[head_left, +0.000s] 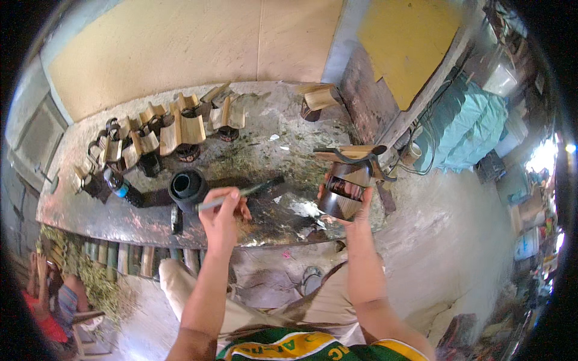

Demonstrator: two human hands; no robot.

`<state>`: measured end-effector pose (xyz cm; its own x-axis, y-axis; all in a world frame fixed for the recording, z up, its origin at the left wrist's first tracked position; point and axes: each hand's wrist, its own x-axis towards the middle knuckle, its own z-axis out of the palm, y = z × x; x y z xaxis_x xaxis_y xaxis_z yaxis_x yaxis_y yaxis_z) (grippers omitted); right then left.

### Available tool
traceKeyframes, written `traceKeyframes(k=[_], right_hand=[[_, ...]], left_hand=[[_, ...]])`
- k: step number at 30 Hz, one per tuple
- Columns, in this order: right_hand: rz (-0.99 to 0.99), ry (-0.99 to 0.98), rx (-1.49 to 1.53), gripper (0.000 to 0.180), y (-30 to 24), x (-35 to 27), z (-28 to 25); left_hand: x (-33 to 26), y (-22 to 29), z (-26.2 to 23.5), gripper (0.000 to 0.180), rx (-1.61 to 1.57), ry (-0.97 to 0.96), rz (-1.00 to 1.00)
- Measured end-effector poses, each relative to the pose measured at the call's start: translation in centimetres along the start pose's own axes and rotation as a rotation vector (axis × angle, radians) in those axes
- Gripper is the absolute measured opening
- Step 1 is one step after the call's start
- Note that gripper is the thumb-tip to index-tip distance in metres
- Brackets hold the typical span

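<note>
My left hand [220, 215] is closed in a pinch around a paintbrush [250, 189], its dark end pointing right over the workbench. Just beyond that hand, a round black pot [180, 185] with an open mouth stands on the bench. In my right hand [363, 207] is a dark brown, glossy bamboo cup-like piece [341, 203], raised above the bench. Curved bamboo parts with pale and dark faces project from its top. The brush tip and this piece are apart.
Several similar bamboo pieces [182, 133] line the bench's back left, and another [315, 101] stands back right. A bottle with a blue label [123, 189] is left of the pot. White scraps [306, 209] lie on the bench [265, 150]. Another person [51, 301] sits lower left.
</note>
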<state>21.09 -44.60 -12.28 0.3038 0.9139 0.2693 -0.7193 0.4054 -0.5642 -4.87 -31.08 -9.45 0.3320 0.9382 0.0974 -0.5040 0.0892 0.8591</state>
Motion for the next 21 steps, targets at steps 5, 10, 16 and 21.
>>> traceKeyframes(k=[5,10,16,21], right_hand=[[-0.099,0.388,-0.489,0.060,2.0,4.6,-1.7],[-0.212,0.286,-0.419,0.063,6.0,13.0,-5.5],[-0.298,0.393,-0.986,0.065,10.3,22.1,-11.2],[-0.310,0.321,-1.074,0.067,11.4,28.0,-13.2]], left_hand=[[-3.0,0.4,-2.9,0.013,0.259,0.011,0.151],[-5.1,0.2,-5.0,0.011,0.307,0.044,0.181],[-5.9,0.3,-7.1,0.013,0.437,0.050,0.283],[-6.0,-0.1,-7.9,0.014,0.560,0.006,0.366]])
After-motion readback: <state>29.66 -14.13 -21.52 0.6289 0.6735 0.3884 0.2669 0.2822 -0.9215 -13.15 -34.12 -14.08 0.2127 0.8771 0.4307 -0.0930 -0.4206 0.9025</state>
